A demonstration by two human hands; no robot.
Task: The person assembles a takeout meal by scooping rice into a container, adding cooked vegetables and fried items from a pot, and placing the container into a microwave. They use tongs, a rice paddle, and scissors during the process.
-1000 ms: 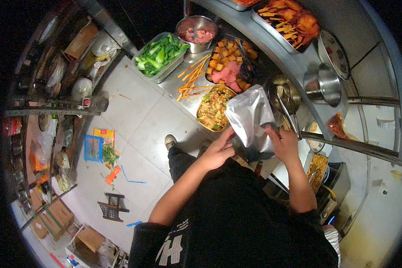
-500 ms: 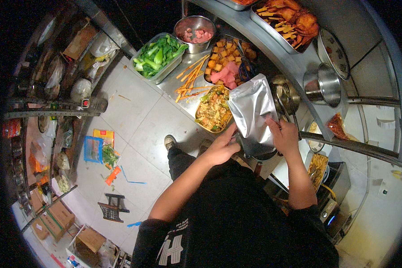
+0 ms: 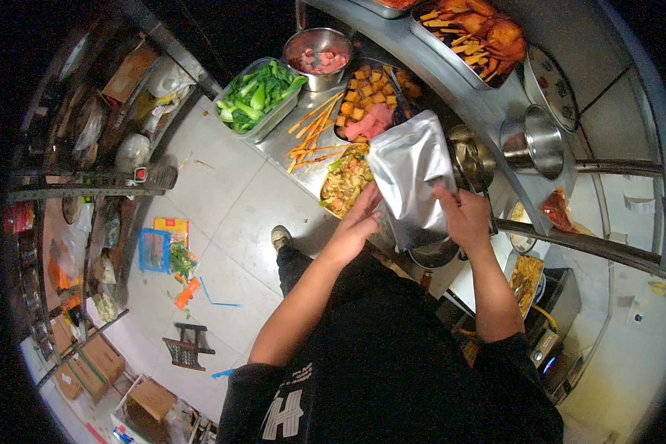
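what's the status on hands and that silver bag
Left hand and right hand grip silver bag. Bag upright over dark pan. Nothing blocking.

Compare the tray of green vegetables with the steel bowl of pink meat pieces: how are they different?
The tray of greens is rectangular with clear walls; the steel bowl is round and shiny metal. The tray holds leafy green stalks heaped above its rim, while the bowl holds pink chunks that sit low inside. The tray looks larger than the bowl. Both rest on the metal counter, away from the hands.

Silver foil pouch [image 3: 411,177] between left hand [image 3: 357,222] and right hand [image 3: 462,216]
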